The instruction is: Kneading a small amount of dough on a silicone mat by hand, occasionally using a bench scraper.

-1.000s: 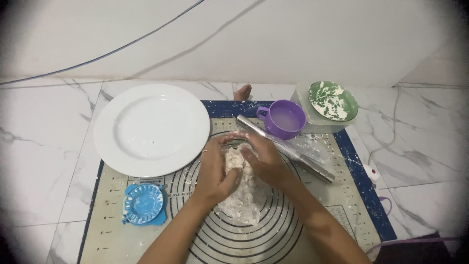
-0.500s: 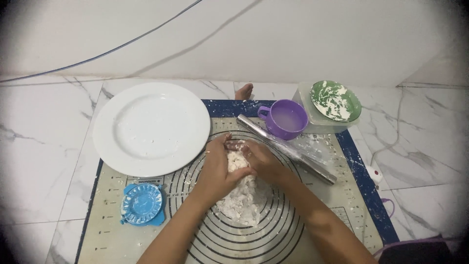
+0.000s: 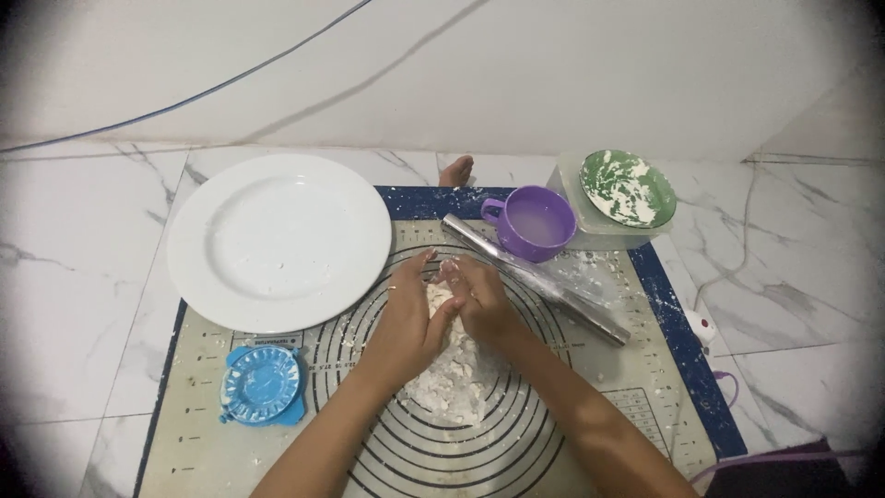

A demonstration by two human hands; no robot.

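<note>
Head view | left hand (image 3: 406, 323) + right hand (image 3: 479, 300) cupped together, clenched on dough (image 3: 452, 373) at mat (image 3: 277, 443) centre | rolling pin (image 3: 535, 277), purple cup (image 3: 539, 221), white plate (image 3: 277, 240) parked within reach

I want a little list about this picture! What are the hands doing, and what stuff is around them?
left hand: cupped against the dough, fingers pointing up the mat
right hand: pressed on the dough from the other side, touching the left hand
dough: crumbly white heap at the middle of the mat's rings
mat: beige with black circles and a blue border, on the marble floor
white plate: left, partly on the mat
blue dumpling press: open, below the plate
rolling pin: lies slanted, right of the hands
purple cup: behind the rolling pin
green bowl: floury, far right
</note>
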